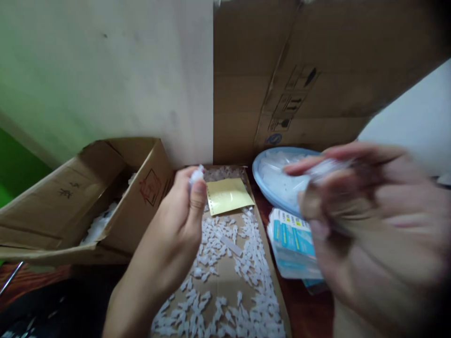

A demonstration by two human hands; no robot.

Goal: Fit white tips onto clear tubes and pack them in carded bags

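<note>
My left hand [178,218] is closed over the cardboard tray, with a small white plastic piece [197,175] poking out between thumb and fingers. Closer to the camera, my right hand [384,225] is smeared by motion. Its fingers pinch a whitish, see-through object [326,169], too blurred to name. Below them, many small white plastic nozzle-like pieces [259,263] lie scattered on the cardboard tray [225,281]. A yellow paper slip [229,195] rests toward the tray's far end, and a flat pale strip [231,245] lies among the pieces.
At left stands an open cardboard box [141,202] with white items inside. A light blue basin [259,180] holding pale translucent items sits at the back right. Blue-and-white printed packs [294,244] are stacked beside the tray. A large cardboard sheet [246,84] rises behind.
</note>
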